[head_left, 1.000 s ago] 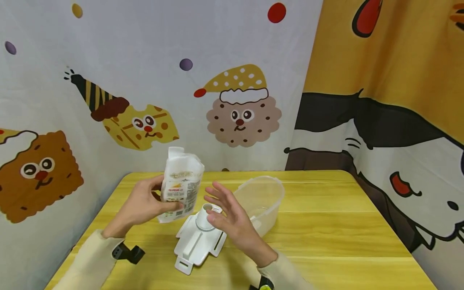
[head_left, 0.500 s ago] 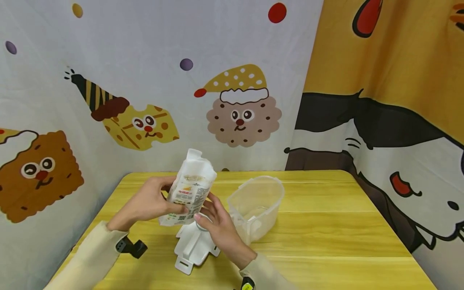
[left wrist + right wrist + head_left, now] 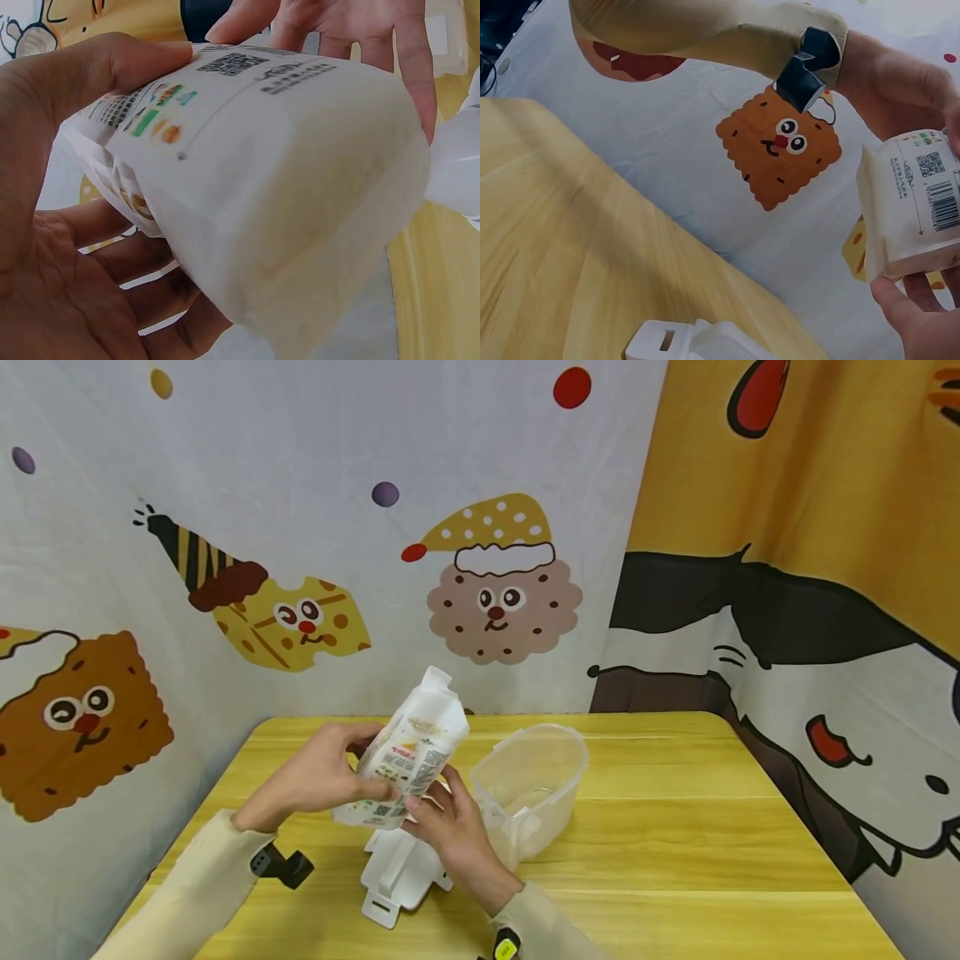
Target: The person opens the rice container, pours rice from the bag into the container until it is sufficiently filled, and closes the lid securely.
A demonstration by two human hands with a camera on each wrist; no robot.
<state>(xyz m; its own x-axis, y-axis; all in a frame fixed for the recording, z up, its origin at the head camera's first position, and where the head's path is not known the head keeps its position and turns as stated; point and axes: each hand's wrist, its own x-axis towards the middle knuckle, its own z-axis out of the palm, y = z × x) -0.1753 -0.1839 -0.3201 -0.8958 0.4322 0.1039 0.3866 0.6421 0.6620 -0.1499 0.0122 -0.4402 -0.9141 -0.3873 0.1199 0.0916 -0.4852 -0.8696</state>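
Note:
A white printed bag (image 3: 420,731) with a narrow flap at its top leans to the right above the table. My left hand (image 3: 318,772) grips its left side, thumb across the front and fingers behind. On the lower right side my right hand (image 3: 457,835) holds it too, its thumb at the edge. In the left wrist view, the bag's (image 3: 247,165) flat bottom looks full and faces the camera. Beneath the hands lies a white plastic piece (image 3: 401,868) with slotted tabs; its raised round neck is hidden behind the bag and right hand.
A clear plastic bin (image 3: 555,810) stands open-topped just right of my right hand, with something small and white inside. The wood-grain table (image 3: 675,827) reaches back to a cartoon-printed curtain (image 3: 300,485).
My left hand has moved the bag rightward and tilted it to the right. The right hand, earlier apart with spread fingers, has come onto the bag's right side.

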